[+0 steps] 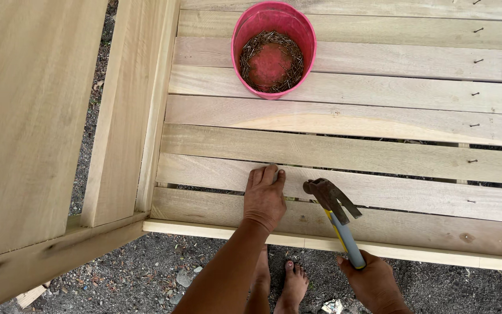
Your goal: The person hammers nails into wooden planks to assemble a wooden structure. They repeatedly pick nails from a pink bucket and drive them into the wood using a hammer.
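Observation:
My left hand rests palm down on a pale wooden slat near the front of a slatted wooden frame, fingertips at the slat's far edge; whether they pinch a nail there, I cannot tell. My right hand grips the blue and yellow handle of a claw hammer, whose rusty head hovers just right of my left hand over the same slat. A pink bucket with a ring of small nails in its bottom stands on the slats farther back.
Nails stick up along the right ends of the slats. A wide upright board and a side rail stand at the left. Gravel ground and my bare feet lie below the frame's front edge.

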Tool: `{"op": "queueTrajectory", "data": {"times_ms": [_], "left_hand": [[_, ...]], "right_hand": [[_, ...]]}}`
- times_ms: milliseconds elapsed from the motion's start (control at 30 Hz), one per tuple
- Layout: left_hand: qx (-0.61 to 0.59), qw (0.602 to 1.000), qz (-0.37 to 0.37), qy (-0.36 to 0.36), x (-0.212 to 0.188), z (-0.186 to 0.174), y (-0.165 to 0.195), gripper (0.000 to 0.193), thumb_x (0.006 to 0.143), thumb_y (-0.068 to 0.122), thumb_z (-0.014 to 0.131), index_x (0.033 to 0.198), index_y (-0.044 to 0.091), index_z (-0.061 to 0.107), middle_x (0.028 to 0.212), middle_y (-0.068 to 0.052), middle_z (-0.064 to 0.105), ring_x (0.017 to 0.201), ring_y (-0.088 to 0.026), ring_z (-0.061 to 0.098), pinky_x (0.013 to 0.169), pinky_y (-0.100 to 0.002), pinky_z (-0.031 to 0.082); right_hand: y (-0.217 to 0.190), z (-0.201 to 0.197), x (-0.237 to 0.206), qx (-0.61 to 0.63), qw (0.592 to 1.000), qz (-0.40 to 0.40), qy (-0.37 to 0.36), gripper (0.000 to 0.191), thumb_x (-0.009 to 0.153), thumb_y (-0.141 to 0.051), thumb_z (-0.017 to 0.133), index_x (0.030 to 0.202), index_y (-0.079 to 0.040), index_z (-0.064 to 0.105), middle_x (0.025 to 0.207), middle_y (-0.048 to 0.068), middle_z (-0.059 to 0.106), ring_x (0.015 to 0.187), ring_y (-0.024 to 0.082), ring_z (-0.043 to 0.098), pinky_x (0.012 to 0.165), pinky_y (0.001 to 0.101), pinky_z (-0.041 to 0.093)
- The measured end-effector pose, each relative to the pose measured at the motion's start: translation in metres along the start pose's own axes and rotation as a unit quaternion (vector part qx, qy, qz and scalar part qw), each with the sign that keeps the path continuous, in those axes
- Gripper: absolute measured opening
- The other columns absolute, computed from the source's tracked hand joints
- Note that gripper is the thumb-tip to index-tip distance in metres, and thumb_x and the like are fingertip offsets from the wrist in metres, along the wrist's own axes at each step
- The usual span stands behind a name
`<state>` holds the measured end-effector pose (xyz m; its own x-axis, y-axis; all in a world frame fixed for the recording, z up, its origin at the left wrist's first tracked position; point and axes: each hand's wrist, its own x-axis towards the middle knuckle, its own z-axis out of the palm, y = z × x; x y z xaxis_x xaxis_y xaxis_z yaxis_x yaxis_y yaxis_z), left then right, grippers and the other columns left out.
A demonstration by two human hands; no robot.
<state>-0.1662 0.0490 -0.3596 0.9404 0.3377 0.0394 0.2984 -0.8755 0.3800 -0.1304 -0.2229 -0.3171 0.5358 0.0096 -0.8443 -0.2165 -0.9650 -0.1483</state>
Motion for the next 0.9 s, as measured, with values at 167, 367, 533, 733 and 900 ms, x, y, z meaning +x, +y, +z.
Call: {"op": "queueTrajectory", "data": {"times_ms": [167, 367, 533, 733, 900], "left_hand": [[-0.052, 0.994, 0.019, 0.093, 0.042, -0.029, -0.001, 0.023, 0.08, 0.007, 0.072, 0.103, 0.01, 0.072, 0.132, -0.008, 0.054, 0.127, -0.029, 0.047, 0.115, -0.049, 0.037], [-0.194, 0.96, 0.058, 0.194, 0.161, -0.067, -0.005, 0.037, 0.085, -0.006, 0.062, 0.12, 0.005, 0.064, 0.129, -0.011, 0.061, 0.121, -0.035, 0.06, 0.106, -0.042, 0.054], [-0.105, 0.988, -0.092, -0.07, 0.216, -0.078, -0.004, 0.031, 0.093, 0.002, 0.054, 0.119, 0.011, 0.067, 0.124, -0.016, 0.068, 0.114, -0.036, 0.067, 0.099, -0.048, 0.055], [-0.091, 0.963, -0.192, -0.166, 0.252, -0.072, -0.017, 0.044, 0.092, 0.005, 0.053, 0.131, 0.022, 0.062, 0.128, -0.013, 0.067, 0.12, -0.032, 0.065, 0.1, -0.045, 0.055], [-0.068, 0.964, -0.183, -0.182, 0.257, -0.058, -0.023, 0.038, 0.09, 0.006, 0.058, 0.124, 0.02, 0.067, 0.133, -0.013, 0.063, 0.12, -0.031, 0.065, 0.099, -0.045, 0.056]], "right_hand": [[-0.013, -0.014, 0.0, 0.052, 0.998, -0.03, 0.023, 0.045, 0.09, -0.044, 0.074, 0.118, -0.008, 0.074, 0.071, 0.011, 0.072, 0.066, 0.018, 0.074, 0.072, 0.0344, 0.06], [-0.074, -0.059, 0.011, 0.073, 0.993, -0.015, 0.09, 0.054, 0.093, -0.05, 0.071, 0.126, -0.008, 0.073, 0.069, 0.014, 0.07, 0.064, 0.021, 0.068, 0.068, 0.0404, 0.058], [-0.126, -0.091, 0.035, 0.073, 0.99, -0.012, 0.123, 0.053, 0.095, -0.053, 0.068, 0.12, -0.006, 0.074, 0.07, 0.01, 0.066, 0.061, 0.019, 0.064, 0.065, 0.0408, 0.058], [-0.148, -0.093, 0.052, 0.099, 0.987, 0.012, 0.123, 0.051, 0.095, -0.052, 0.069, 0.115, -0.005, 0.074, 0.07, 0.01, 0.064, 0.06, 0.021, 0.063, 0.062, 0.0412, 0.059], [-0.141, -0.09, 0.056, 0.077, 0.986, 0.004, 0.146, 0.051, 0.094, -0.052, 0.069, 0.111, -0.004, 0.075, 0.073, 0.013, 0.071, 0.065, 0.024, 0.07, 0.067, 0.043, 0.059]]}}
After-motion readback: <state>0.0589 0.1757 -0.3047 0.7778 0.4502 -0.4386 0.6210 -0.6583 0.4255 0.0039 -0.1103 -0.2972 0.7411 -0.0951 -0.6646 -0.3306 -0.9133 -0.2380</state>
